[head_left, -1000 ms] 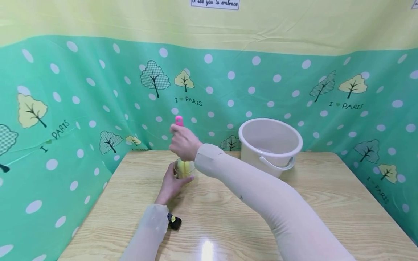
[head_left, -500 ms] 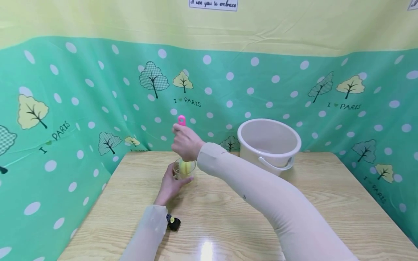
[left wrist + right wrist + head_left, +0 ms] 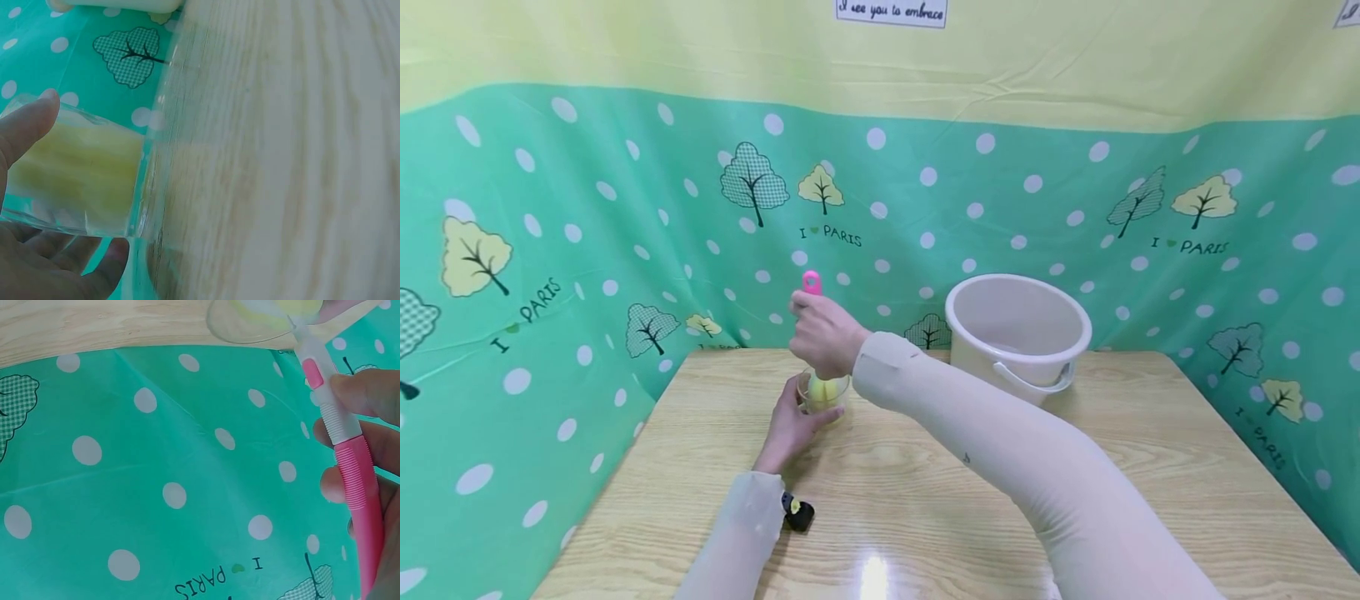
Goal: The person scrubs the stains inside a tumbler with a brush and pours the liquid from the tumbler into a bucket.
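Note:
In the head view, my left hand (image 3: pixel 792 427) grips a clear glass (image 3: pixel 140 181) from its near left side, thumb and fingers around the wall. The glass stands on the wooden table (image 3: pixel 910 500), and the left wrist view shows a blurred yellow mass inside it. My right hand (image 3: pixel 826 335), above the glass, holds a sponge cup brush (image 3: pixel 362 494) by its pink and white handle. The handle's pink looped end sticks up past the fist. The brush's yellow sponge head (image 3: pixel 824 390) is down inside the glass, partly hidden by the right hand.
A whitish bucket (image 3: pixel 973 367) with its handle hanging down stands at the back, right of the glass. Behind the table hangs a green and yellow printed cloth (image 3: pixel 895 183). A small black device (image 3: pixel 799 512) is at my left wrist.
My right hand and the brush rose slightly, shifted right, then came back left and down, with the sponge staying in the glass. My left hand keeps holding the glass in place.

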{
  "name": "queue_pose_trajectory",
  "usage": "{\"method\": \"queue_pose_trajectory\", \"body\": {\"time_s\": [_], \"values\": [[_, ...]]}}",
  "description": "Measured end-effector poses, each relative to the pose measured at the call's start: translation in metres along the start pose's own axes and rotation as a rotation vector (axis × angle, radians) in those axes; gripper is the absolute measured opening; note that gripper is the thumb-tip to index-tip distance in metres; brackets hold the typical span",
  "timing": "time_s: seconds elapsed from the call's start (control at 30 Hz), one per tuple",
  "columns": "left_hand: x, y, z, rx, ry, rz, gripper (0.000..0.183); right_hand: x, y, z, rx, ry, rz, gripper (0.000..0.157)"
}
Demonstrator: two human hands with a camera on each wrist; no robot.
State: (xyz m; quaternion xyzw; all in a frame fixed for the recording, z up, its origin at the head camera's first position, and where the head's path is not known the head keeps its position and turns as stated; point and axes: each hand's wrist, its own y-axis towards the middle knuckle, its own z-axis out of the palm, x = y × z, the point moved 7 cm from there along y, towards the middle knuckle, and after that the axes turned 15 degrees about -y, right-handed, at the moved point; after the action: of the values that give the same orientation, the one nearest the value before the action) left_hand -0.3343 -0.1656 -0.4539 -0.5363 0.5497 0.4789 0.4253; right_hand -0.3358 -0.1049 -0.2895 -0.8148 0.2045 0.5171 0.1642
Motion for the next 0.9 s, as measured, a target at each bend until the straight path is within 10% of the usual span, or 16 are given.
{"method": "queue_pose_trajectory", "body": {"time_s": [0.9], "values": [[-0.005,-0.002,0.000,0.007,-0.040,0.027,0.085,0.005,0.010,-0.008,-0.036,-0.113,0.002,0.015]]}}
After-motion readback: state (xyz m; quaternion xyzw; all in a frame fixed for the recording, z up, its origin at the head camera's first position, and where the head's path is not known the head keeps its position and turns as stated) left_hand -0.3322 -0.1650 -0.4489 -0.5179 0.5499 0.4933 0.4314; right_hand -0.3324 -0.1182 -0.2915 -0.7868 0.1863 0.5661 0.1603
